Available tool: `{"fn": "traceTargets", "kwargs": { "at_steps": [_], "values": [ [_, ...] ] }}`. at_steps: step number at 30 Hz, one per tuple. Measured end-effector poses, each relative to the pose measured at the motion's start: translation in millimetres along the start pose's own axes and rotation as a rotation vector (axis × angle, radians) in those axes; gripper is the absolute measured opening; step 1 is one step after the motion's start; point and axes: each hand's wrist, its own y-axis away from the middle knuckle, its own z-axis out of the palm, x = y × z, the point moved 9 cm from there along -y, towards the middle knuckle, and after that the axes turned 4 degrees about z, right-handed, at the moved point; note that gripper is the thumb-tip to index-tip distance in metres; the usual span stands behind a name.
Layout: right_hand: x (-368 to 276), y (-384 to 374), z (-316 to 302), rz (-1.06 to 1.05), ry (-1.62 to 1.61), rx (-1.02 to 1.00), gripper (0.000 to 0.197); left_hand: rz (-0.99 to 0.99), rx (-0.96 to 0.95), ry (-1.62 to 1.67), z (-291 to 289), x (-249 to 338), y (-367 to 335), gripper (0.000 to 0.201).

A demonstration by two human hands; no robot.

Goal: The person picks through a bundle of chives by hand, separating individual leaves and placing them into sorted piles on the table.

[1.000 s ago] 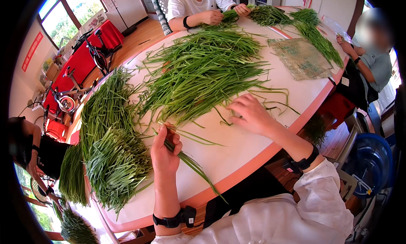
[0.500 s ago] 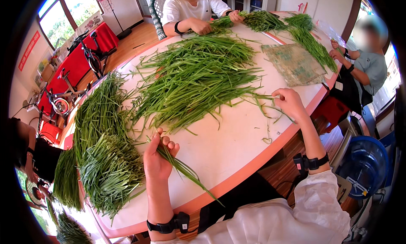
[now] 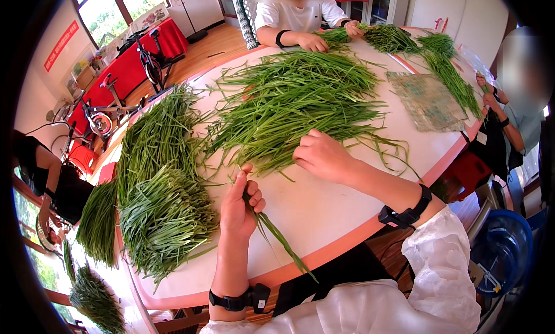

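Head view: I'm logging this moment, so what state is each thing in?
Left hand: closed around a few stalks
Stalks: thinly bunched, trailing toward the person
Right hand: fingers bent, by the centre pile; whether it grips anything is unclear
Centre pile: loose, spread out
Near-left pile: heaped
Patterned sheet: lying on the table
Red cloth: draped

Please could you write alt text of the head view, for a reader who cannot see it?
A person's left hand holds a few green stalks over a pink-edged white table, while the right hand is near a large loose heap of similar stalks. More piles lie at left; across the table, a co-worker handles greens.
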Motion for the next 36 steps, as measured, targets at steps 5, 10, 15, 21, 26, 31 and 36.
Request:
{"fn": "traceTargets", "kwargs": {
  "at_steps": [5,10,15,21,26,31,36],
  "values": [
    [-12,-19,44,-0.016,0.182,-0.046,0.01,-0.003,0.029,-0.056,-11,3,2,0.022],
    [-23,-19,52,-0.027,0.176,-0.061,0.007,0.0,0.037,-0.092,-18,8,7,0.02],
    [-29,-18,54,-0.079,0.278,-0.097,0.008,-0.024,0.014,-0.105,-15,7,7,0.018],
    [-7,-22,19,0.362,-0.587,-0.136,0.017,-0.036,0.057,-0.127,-18,8,18,0.021],
    [-23,-20,25,0.36,-1.038,-0.218,0.016,-0.007,0.012,-0.159,-9,9,19,0.024],
    [-45,-16,32,0.314,-0.888,-0.211,0.017,0.002,0.041,-0.236,-4,6,19,0.022],
    [-40,-6,21,0.322,-0.579,-0.352,0.025,0.079,0.088,-0.156,-17,24,18,0.022]
  ]
}}
